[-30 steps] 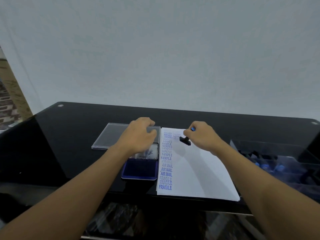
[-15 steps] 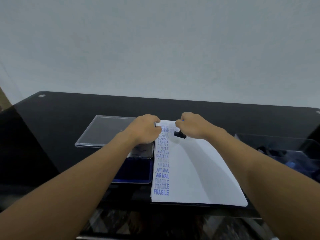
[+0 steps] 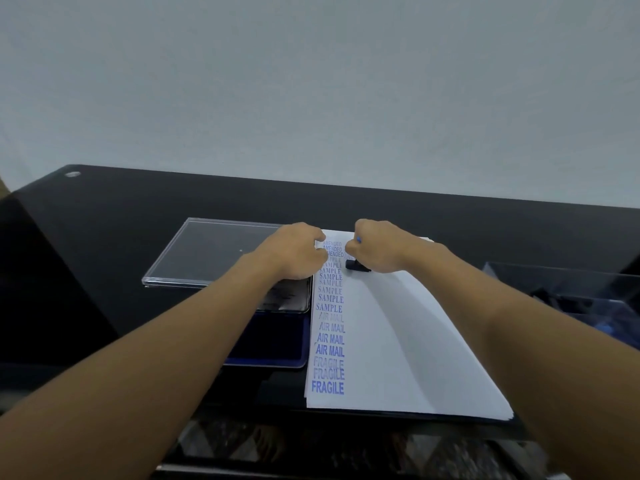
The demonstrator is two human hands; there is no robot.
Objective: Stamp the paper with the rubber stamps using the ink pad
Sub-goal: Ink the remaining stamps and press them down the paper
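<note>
Right hand (image 3: 379, 247): knuckles up, fingers curled round rubber stamp (image 3: 357, 266), its base on paper (image 3: 398, 341). Left hand (image 3: 294, 251): fingers curled at paper's left edge; grip indeterminable.

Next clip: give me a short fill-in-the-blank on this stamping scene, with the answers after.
1. The hand holding the stamp is the person's ___ one.
2. On the paper, the printed word nearest the person reads ___.
3. The ink pad lies to the ___ of the paper.
4. The printed words are ___ in colour.

Missing words: right; FRAGILE; left; blue.
</note>
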